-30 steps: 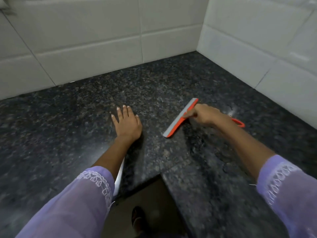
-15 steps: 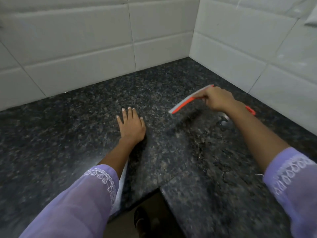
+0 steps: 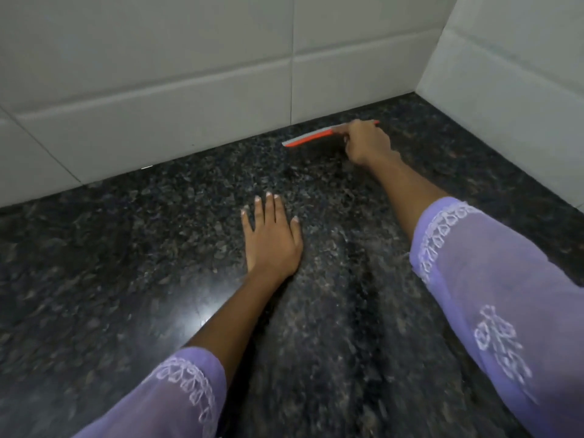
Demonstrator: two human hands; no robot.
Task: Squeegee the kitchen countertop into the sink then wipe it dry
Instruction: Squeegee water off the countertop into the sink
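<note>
An orange squeegee [image 3: 308, 139] with a grey rubber blade is held close to the back wall, just above or on the dark speckled granite countertop [image 3: 126, 263]. My right hand [image 3: 366, 143] is closed around its handle, arm stretched far forward. The blade runs roughly parallel to the wall. My left hand [image 3: 271, 238] lies flat on the countertop, palm down, fingers together, holding nothing. No sink shows in the frame.
White wall tiles [image 3: 189, 90] rise behind the countertop and another tiled wall [image 3: 521, 105] closes the right side, forming a corner at the back right. Both forearms wear purple embroidered sleeves. A bright light reflection [image 3: 189, 320] sits on the stone near my left forearm.
My right hand lifted the squeegee off the middle of the counter and carried it forward to the back wall. The view shifted forward; the counter's front edge and floor are out of sight.
</note>
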